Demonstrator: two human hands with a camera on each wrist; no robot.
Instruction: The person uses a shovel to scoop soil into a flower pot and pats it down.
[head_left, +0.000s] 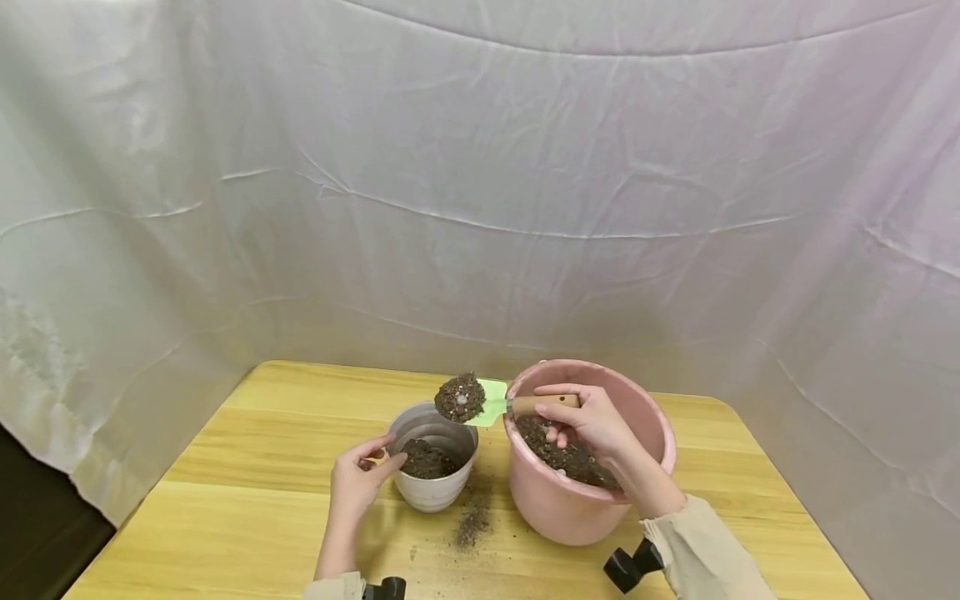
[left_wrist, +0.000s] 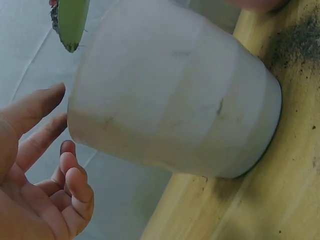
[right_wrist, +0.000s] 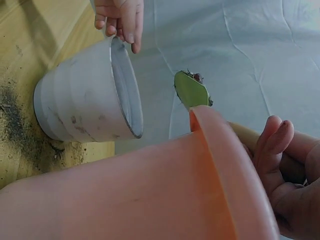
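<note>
My right hand (head_left: pixel 592 421) grips the wooden handle of a green trowel (head_left: pixel 491 400) whose blade carries a heap of dark soil (head_left: pixel 459 397). The blade hovers over the far rim of a white pot (head_left: pixel 435 492) that holds some soil. The handle crosses the rim of a pink bucket (head_left: pixel 570 508) with soil inside. My left hand (head_left: pixel 360 479) is at the pot's left side, fingers relaxed, fingertips by the rim. In the left wrist view the left hand (left_wrist: pixel 45 165) lies open beside the pot (left_wrist: pixel 170 100). The right wrist view shows the trowel (right_wrist: pixel 190 90), the bucket (right_wrist: pixel 150 190) and the right hand (right_wrist: pixel 285 165).
Spilled soil (head_left: pixel 471 525) lies on the wooden table (head_left: pixel 225 517) between pot and bucket. A white sheet (head_left: pixel 480 208) hangs behind and around the table. The table's left edge drops off near a dark gap (head_left: pixel 37 533).
</note>
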